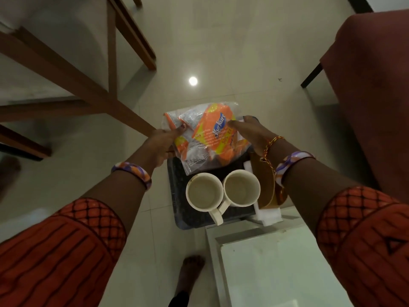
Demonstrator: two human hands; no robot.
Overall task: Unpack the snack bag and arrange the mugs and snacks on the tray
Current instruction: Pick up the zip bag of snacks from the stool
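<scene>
A dark tray [177, 196] is held above the floor, its near right corner over a glass table. Two empty white mugs [204, 193] [241, 188] stand side by side on its near half, handles pointing toward me. A clear plastic snack bag [199, 160] with several orange snack packets [210, 134] inside lies on the far half. My left hand [160, 144] grips the tray's left edge, thumb resting on the bag. My right hand [251, 135] grips the far right edge, thumb against the bag. The tray's far edge is hidden under the bag.
A glass-topped table [276, 273] sits at the lower right, with a brown object [266, 185] on a white block [269, 214] at its corner. Wooden furniture legs [77, 78] rise on the left. A maroon seat [371, 85] is on the right. My foot [190, 273] stands on the tiled floor.
</scene>
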